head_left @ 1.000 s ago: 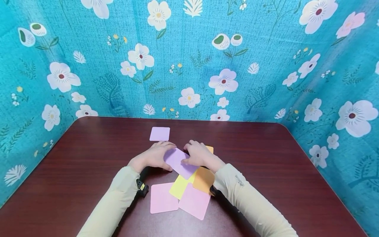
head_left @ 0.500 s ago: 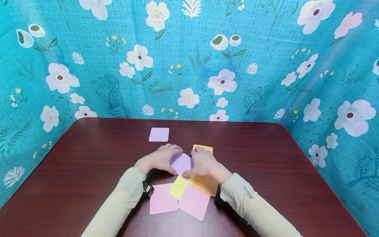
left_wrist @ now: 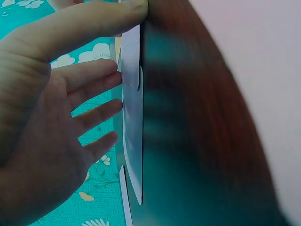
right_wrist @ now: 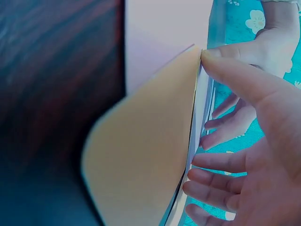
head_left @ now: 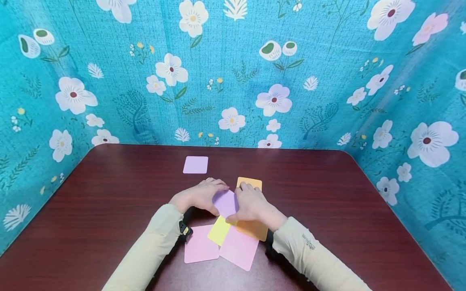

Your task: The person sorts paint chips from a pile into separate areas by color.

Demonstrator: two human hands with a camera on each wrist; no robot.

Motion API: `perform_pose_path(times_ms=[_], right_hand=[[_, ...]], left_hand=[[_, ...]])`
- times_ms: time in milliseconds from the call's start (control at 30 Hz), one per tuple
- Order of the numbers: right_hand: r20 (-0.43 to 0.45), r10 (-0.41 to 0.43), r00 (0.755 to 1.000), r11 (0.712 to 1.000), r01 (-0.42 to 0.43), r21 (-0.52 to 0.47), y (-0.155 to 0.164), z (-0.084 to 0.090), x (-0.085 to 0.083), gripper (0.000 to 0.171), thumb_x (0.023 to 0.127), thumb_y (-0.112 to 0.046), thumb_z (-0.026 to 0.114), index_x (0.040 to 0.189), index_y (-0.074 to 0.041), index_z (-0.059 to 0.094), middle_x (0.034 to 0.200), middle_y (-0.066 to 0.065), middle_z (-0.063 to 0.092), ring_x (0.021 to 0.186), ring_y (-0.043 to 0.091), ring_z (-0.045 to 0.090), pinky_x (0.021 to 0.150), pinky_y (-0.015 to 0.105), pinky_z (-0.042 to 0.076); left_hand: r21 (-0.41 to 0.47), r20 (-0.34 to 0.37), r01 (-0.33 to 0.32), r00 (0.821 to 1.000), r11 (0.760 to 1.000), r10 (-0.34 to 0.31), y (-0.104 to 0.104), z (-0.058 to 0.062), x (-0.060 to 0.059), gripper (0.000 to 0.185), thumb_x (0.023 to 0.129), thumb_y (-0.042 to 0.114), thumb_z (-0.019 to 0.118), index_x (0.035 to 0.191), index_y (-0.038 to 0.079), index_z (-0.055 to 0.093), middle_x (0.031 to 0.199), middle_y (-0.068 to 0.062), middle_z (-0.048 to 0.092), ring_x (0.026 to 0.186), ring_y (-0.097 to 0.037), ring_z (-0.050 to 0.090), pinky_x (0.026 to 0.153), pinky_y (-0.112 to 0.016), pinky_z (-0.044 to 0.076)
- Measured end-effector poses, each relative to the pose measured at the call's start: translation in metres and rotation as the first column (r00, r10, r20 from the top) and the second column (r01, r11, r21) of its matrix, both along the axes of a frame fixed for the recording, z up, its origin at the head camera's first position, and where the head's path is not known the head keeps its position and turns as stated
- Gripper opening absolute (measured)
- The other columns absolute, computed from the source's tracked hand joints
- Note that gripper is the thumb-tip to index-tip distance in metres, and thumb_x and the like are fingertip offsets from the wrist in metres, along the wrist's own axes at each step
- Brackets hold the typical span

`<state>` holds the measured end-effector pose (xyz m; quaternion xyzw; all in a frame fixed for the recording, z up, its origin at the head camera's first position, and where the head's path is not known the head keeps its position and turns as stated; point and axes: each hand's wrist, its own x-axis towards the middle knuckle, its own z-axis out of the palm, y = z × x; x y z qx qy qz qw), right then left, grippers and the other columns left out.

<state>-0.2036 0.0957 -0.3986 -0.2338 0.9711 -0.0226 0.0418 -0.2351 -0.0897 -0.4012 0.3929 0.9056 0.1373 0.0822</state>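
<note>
Nearest me lie two pink cards [head_left: 201, 243], a yellow card [head_left: 219, 231] and an orange card [head_left: 253, 228], overlapping on the table [head_left: 109, 202]. Just beyond, I judge the step in hand is lifting the lilac card [head_left: 225, 202] off that pile; next it needs a clean carry to a free spot. My left hand [head_left: 200, 196] pinches its left edge, thumb under, fingers slightly spread; my right hand [head_left: 251, 202] pinches the right edge likewise. Both wrists sit low, palms facing inward. Farther off lie another orange card [head_left: 251, 182] and a second lilac card [head_left: 195, 165].
</note>
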Motion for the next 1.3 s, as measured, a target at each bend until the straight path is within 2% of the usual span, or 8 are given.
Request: perform_pose_path(times_ms=[500,1000,1300], right_hand=[[0.031,0.018,0.999,0.999,-0.017,-0.047,-0.0015,0.0016,0.0024,0.080,0.054,-0.063,0.072,0.107,-0.005,0.053,0.095,0.004,0.048,0.088,0.019,0.044,0.073,0.040,0.041],[0.026,0.027,0.999,0.999,-0.026,-0.043,-0.0019,0.0026,0.0008,0.078,0.055,-0.059,0.073,0.107,-0.005,0.053,0.095,0.004,0.049,0.086,0.019,0.046,0.073,0.039,0.041],[0.025,0.040,0.999,0.997,-0.038,-0.065,-0.0006,0.0076,-0.0033,0.078,0.055,-0.056,0.074,0.110,-0.005,0.054,0.096,0.004,0.049,0.086,0.018,0.046,0.072,0.037,0.040]], left_hand=[[0.017,0.015,-0.028,0.999,0.999,0.028,-0.0003,-0.0002,0.0015,0.072,0.060,0.031,0.079,0.123,0.005,0.054,0.119,-0.006,0.051,0.109,-0.025,0.043,0.094,-0.044,0.035],[0.045,0.015,-0.034,0.999,0.998,0.034,-0.0020,-0.0008,0.0019,0.073,0.061,0.032,0.079,0.123,0.004,0.053,0.117,-0.006,0.050,0.103,-0.025,0.044,0.087,-0.042,0.038],[0.042,0.022,-0.072,0.997,0.997,0.071,-0.0036,-0.0008,-0.0012,0.076,0.062,0.036,0.078,0.126,0.007,0.052,0.120,-0.004,0.048,0.104,-0.021,0.044,0.088,-0.039,0.037]])
